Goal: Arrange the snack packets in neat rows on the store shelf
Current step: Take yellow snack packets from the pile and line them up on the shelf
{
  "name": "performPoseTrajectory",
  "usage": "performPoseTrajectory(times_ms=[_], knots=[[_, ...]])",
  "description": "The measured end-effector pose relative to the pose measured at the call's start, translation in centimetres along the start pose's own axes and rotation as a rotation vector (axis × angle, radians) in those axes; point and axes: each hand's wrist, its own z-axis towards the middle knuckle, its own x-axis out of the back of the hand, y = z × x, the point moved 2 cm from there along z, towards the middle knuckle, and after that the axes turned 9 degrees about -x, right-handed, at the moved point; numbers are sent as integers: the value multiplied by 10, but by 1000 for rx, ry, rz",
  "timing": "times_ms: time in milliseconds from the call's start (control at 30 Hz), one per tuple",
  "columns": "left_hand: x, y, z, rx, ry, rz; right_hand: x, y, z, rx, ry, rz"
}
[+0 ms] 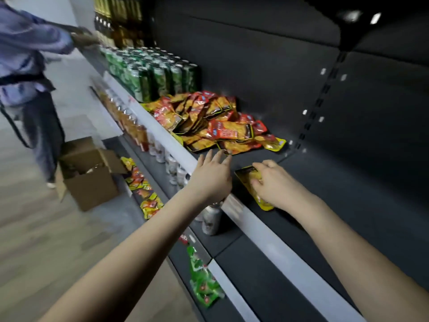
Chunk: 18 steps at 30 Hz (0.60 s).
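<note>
Fingers (257,182) of the right hand (276,184) pinch a yellow packet (245,173) just beside the packet pile (216,122); the left hand (213,176), fingers spread, hovers at that pile's near edge.

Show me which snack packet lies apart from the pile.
The yellow packet under the right hand, alone on the shelf; the others form a heap by the cans.

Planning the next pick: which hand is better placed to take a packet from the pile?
Left. The left hand is open beside the pile; the right hand holds the yellow packet.
</note>
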Motion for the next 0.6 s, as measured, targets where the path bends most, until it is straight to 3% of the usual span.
performPoseTrajectory(times_ms=[133, 433, 600], knots=[[-3, -51, 13, 42, 22, 4, -17, -26, 36, 10, -85, -60], [-16, -103, 56, 40, 79, 18, -19, -44, 78, 3, -60, -148], [-10, -115, 69, 69, 160, 61, -19, -40, 79, -21, -208, -181]])
